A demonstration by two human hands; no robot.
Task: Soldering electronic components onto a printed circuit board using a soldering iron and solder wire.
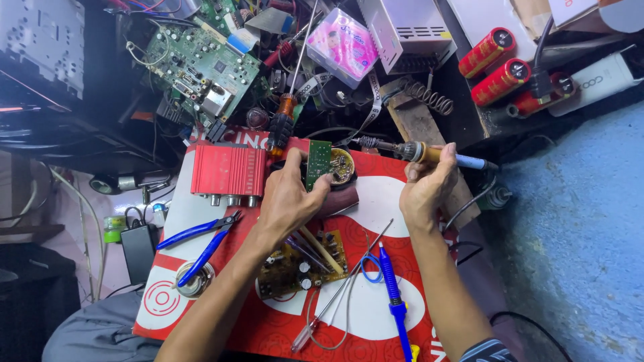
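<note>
Blue pliers (201,243) lie beside a red amplifier case (229,170).

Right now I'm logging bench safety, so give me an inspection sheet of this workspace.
Surface: red and white mat, crowded.
Job's things: small green board over a round part; soldering iron.
Clutter: red metal case, blue pliers, brown board, screwdrivers, red cylinders.
Hands: left hand holds the green board; right hand grips the iron.
Cables: loose wire on the mat; iron's cord trails right.
Surroundings: blue floor, more boards behind.
</note>
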